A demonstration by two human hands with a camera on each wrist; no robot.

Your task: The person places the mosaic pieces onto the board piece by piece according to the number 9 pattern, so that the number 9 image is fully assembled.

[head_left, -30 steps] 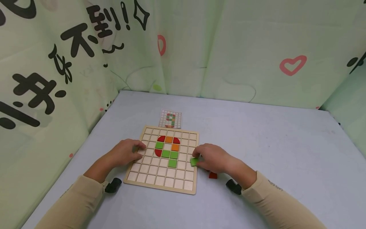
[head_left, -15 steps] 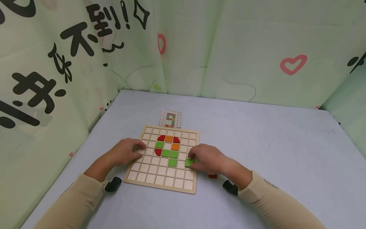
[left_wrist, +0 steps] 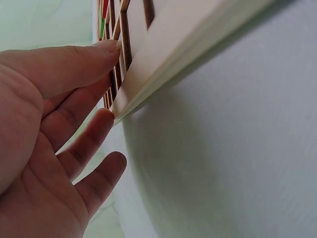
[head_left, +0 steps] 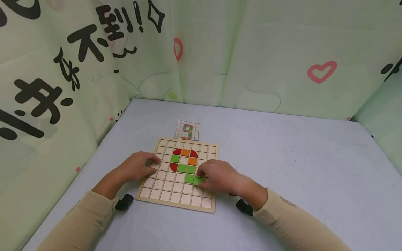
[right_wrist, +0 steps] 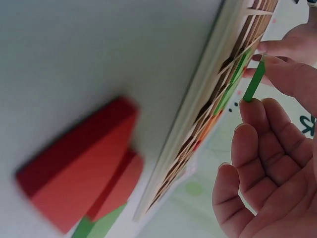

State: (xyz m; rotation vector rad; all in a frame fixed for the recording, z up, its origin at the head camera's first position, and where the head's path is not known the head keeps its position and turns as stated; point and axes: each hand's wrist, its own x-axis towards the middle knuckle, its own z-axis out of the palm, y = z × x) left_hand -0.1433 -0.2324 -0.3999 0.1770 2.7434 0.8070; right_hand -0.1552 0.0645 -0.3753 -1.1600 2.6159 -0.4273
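My right hand (head_left: 221,176) pinches a green square tile (right_wrist: 255,82) between thumb and fingertip. In the head view this tile overlaps the wooden grid board (head_left: 176,198), just right of a laid green tile (head_left: 189,179). The right wrist view shows the held tile tilted above the board, its other fingers loosely bent. At the board's left edge, my left hand (head_left: 138,165) lies with fingers relaxed, thumb and fingertips at the rim. Red rounded corner tiles (head_left: 173,167), orange tiles (head_left: 192,161) and several green ones fill cells near the board's middle.
Behind the board lies a small card (head_left: 187,130) printed with a coloured grid pattern. Loose red pieces (right_wrist: 84,168) and a green piece (right_wrist: 105,225) lie on the table right of the board, mostly hidden under the right arm in the head view. Printed curtains (head_left: 267,55) enclose the table.
My right hand has moved left over the board with the green tile, from its right edge to beside the lowest laid green tile. The left hand has stayed put.
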